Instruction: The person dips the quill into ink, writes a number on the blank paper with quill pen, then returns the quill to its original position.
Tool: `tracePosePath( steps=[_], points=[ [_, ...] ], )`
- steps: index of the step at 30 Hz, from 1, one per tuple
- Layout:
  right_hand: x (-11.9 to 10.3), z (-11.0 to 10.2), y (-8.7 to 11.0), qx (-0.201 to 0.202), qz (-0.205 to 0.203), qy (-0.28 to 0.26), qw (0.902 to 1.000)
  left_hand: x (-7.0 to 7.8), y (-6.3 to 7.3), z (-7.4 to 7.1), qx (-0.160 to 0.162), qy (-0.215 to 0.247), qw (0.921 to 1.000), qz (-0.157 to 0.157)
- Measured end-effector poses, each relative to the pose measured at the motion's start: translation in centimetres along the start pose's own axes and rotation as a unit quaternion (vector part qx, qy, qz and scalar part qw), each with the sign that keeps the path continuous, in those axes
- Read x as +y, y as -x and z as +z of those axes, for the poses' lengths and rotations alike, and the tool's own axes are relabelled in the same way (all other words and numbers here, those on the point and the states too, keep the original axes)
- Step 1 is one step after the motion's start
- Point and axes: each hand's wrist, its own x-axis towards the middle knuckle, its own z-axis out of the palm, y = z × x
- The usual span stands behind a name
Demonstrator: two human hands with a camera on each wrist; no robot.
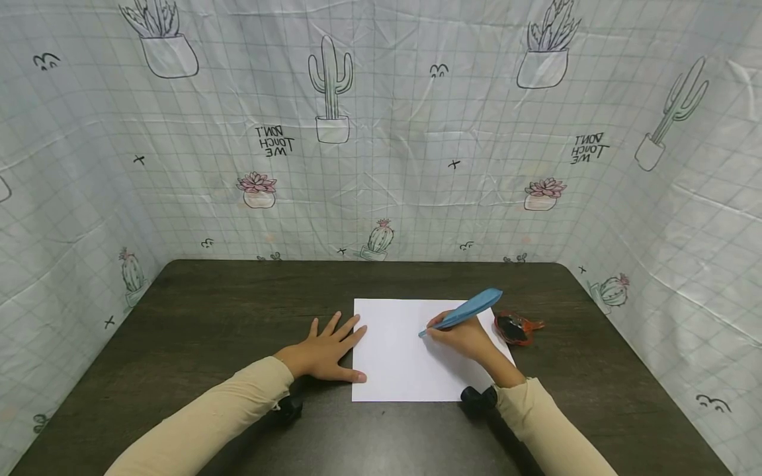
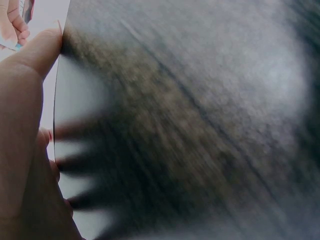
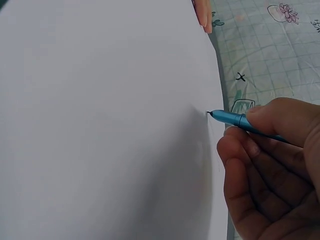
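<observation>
A sheet of white paper (image 1: 387, 357) lies on the dark table. In the right hand (image 1: 465, 338) a blue pen (image 1: 470, 308) with a wide, feather-shaped top is pinched between thumb and fingers, its top tilted up to the right. The right wrist view has the pen's dark tip (image 3: 209, 113) at the paper's surface; no drawn line can be made out. Spread flat, the left hand (image 1: 324, 350) rests across the paper's left edge, with thumb and some fingertips on the sheet. The left wrist view shows its thumb (image 2: 47, 47) at that edge.
An orange-red object with a dark middle (image 1: 516, 328) lies just right of the paper; its kind is unclear. The dark wooden table (image 1: 238, 291) is bordered by a white grid-patterned cloth (image 1: 393, 132) with cactus drawings. Black straps or devices (image 1: 478, 400) sit at both wrists.
</observation>
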Motion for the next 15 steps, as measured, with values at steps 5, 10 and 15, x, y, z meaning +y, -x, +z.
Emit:
tracePosePath(
  steps=[5,10,15],
  points=[
    [0.0,0.0,0.3,-0.016,-0.01,0.013,0.9997,-0.1,-0.1,0.0,-0.001,-0.003,1.0,0.001],
    [0.0,-0.1,0.7,-0.032,-0.009,0.024,0.9992,0.0,0.0,-0.1,-0.002,0.001,1.0,0.002],
    [0.0,-0.4,1.1,-0.05,-0.025,0.022,0.9982,0.1,0.0,-0.1,-0.001,0.002,1.0,0.002]
  ],
)
